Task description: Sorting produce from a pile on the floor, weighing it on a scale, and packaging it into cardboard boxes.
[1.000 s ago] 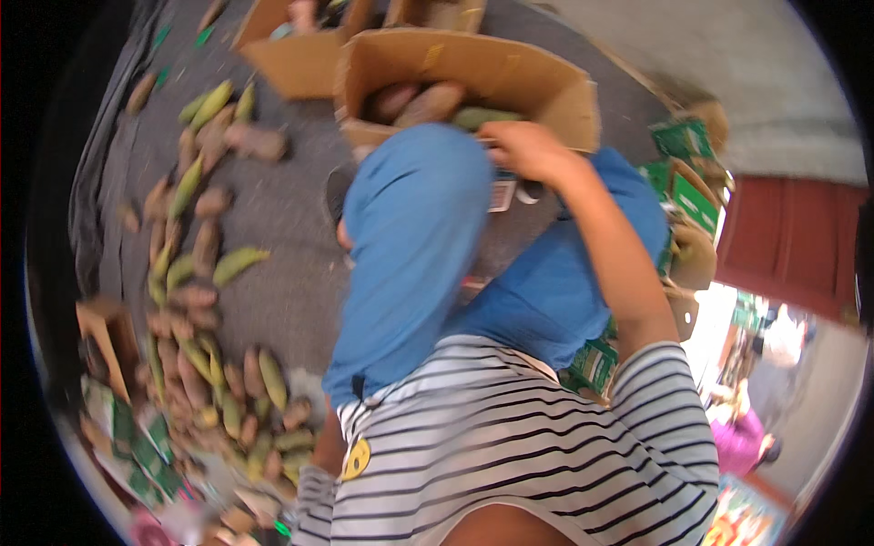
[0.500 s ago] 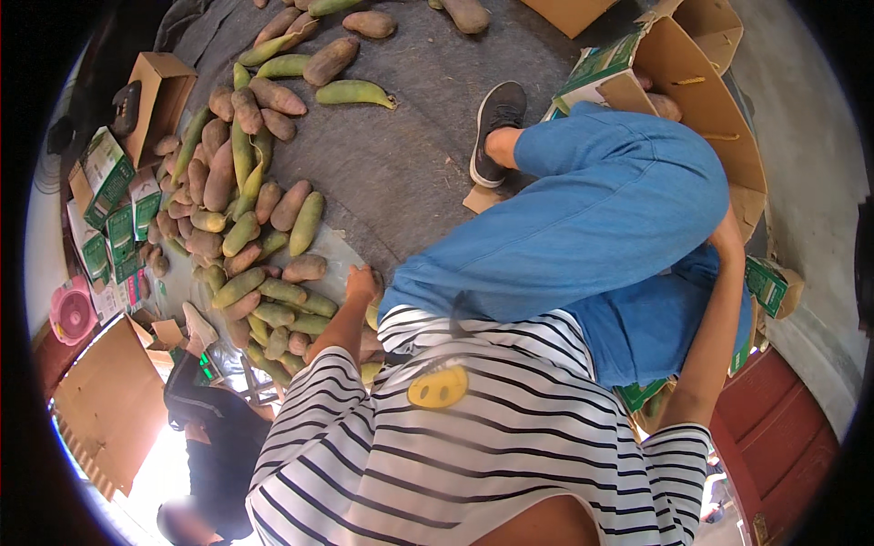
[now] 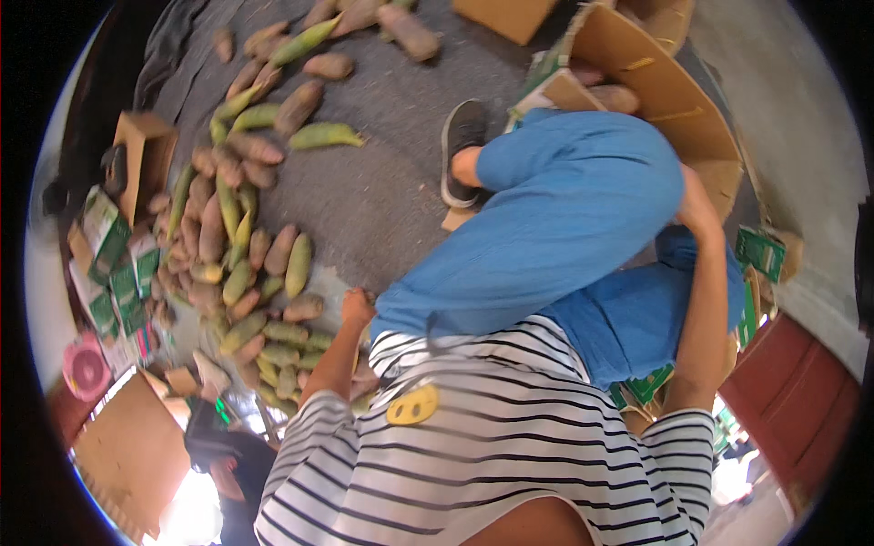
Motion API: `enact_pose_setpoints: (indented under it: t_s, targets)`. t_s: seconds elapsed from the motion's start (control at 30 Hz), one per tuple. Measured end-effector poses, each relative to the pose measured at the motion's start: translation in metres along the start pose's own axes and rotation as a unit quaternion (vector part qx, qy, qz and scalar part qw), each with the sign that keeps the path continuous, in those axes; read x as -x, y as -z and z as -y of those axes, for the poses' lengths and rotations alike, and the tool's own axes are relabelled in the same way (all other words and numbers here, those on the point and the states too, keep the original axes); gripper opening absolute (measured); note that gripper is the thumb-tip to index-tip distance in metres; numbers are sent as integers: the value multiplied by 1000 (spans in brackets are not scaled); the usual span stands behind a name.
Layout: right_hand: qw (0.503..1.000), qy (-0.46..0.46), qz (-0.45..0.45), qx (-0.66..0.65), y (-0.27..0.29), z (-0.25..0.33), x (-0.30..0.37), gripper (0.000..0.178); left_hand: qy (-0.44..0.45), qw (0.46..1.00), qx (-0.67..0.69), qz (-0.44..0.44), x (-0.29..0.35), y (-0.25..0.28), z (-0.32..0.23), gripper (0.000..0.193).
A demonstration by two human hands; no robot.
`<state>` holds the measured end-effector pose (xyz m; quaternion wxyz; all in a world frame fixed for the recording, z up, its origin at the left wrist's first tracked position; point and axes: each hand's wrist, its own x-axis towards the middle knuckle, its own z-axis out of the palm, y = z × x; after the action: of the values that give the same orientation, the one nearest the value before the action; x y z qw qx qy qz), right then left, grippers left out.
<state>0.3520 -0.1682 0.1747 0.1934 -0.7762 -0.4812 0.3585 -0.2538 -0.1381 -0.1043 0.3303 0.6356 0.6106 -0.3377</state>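
My left hand point(image 3: 358, 304) is low beside my hip, next to the heap's right edge; its fingers are small and blurred, and nothing shows in them. Nearest to it lie thick brown cucumber-like vegetables point(image 3: 303, 308) and green ones point(image 3: 298, 265), spread in a large heap. My right hand point(image 3: 697, 202) is at my bent knee in blue trousers, its fingers hidden behind the leg. Just beyond that knee stands an open carton point(image 3: 678, 96) with brown vegetables point(image 3: 614, 98) inside.
Dark cloth point(image 3: 364, 205) covers the floor ahead. Green-and-white cartons point(image 3: 106, 223) and a pink basin point(image 3: 86, 369) are at the left. A co-worker in dark clothes point(image 3: 238, 460) is at lower left. Another carton point(image 3: 507, 18) stands at the far edge, and a red door point(image 3: 774, 409) at right.
The whole view has shifted, with the cartons and heap sliding left in the picture. My right hand has moved a little up along the knee. My left hand stays beside the heap.
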Motion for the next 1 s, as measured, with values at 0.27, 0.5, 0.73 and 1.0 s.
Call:
enact_pose_setpoints:
  t_s: [0.27, 0.5, 0.73, 1.0]
  targets:
    - [994, -5, -28, 106, -3, -12, 1, 25, -299, 889, 93, -335, 19, 180, -125, 53]
    - [987, 28, -45, 151, -3, -24, -4, 28, -521, 634, 371, -434, 123, 324, -252, 55]
    - [980, 26, -38, 194, -6, -21, -6, 28, -650, 607, 391, -237, 177, 336, -392, 49]
    - [976, 21, -43, 210, -5, -17, -3, 27, -568, 733, 280, -249, 117, 304, -356, 32]
